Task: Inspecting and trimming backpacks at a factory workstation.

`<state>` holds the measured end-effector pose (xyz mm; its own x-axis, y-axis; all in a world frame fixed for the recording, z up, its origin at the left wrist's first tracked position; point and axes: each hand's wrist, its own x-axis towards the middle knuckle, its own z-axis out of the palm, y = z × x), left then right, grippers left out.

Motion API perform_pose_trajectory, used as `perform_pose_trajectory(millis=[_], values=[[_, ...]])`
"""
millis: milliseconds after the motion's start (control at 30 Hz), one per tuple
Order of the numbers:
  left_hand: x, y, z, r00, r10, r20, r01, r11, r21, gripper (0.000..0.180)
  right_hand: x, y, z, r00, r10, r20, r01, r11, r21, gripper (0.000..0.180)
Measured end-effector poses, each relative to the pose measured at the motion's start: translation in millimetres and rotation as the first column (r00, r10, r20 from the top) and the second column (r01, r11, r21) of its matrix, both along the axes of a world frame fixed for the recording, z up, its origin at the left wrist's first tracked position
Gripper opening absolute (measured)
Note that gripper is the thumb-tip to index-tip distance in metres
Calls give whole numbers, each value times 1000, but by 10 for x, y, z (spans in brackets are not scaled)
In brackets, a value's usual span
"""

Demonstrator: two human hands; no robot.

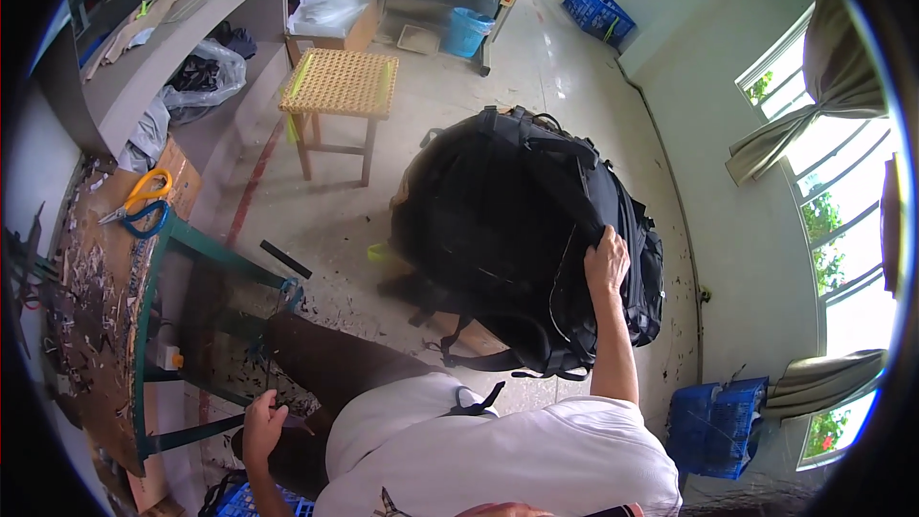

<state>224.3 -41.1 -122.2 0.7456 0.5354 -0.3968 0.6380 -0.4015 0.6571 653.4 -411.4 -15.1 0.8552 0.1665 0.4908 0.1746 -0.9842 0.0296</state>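
A large black fabric backpack (522, 239), propped on the floor before the knees, is gripped at its upper edge by the right hand (607, 263). The left hand (261, 424) is closed, possibly on a small tool. The fabric is best held taut.

Bare floor ahead — backpack (522, 230) right, stool (339, 86) beyond, workbench (105, 297) left.

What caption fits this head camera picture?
Right hand grasps a black backpack; left hand hangs near a cluttered workbench.
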Motion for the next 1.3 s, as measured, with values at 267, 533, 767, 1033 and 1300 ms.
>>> perform_pose_trajectory(millis=[267, 533, 767, 1033, 1300], values=[[747, -84, 402, 970, -81, 229, 104, 991, -88, 35, -212, 294, 136, 997, 61, 37, -60, 997, -39, 34], [1006, 57, 923, 710, 399, 581, -105, 875, -473, 42, -1130, 825, 1229, 716, 698, -13, -689, 704, -175, 36], [999, 766, 626, 789, 523, 321, -16, 541, -841, 71, -2020, 1441, 1142, -157, 973, -167, -986, -145, 85, 24], [-1238, 717, -1223, 983, 177, -53, -175, 801, -572, 63, -3034, 2193, 524, -752, 653, -93, -659, -738, 143, 13], [-2296, -307, -231, 720, 690, 78, -589, 667, -456, 48, -3265, 2441, 312, -949, 216, -232, -316, -694, 648, 40]])
